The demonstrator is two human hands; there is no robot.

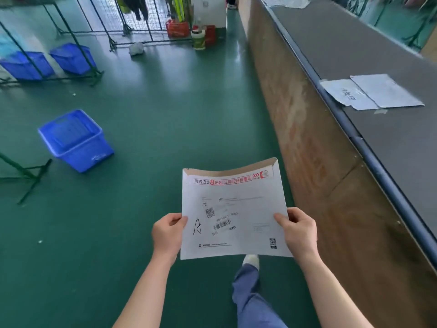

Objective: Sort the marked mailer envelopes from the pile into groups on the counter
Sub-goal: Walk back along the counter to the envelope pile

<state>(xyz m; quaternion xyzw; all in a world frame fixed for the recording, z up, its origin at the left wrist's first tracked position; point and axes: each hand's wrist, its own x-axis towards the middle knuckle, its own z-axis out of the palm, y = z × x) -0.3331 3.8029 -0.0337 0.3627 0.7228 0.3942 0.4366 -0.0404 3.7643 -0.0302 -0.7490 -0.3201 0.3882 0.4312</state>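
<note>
- Green flooring [146,129] fills most of the view, with a long grey counter [369,50] running along the right side above a brown panel front.
- Nearest, the left hand [169,234] and the right hand [298,233] each pinch a side edge of one white mailer envelope [233,214], thumbs on top, so it is held flat and face up in front of the body, probably to read it.
- A handwritten "A" [197,226] sits near the left thumb; that mark likely decides which group the envelope joins.
- Below the envelope a trouser leg and pale shoe [251,259] step forward along the counter's front.
- Further off, a blue basket [75,140] stands on the floor to the left.
- On the counter ahead, two white mailers [371,93] lie overlapped near its edge, seemingly one started group; more pale sheets [287,1] lie at the far end, too blurred to read.
</note>
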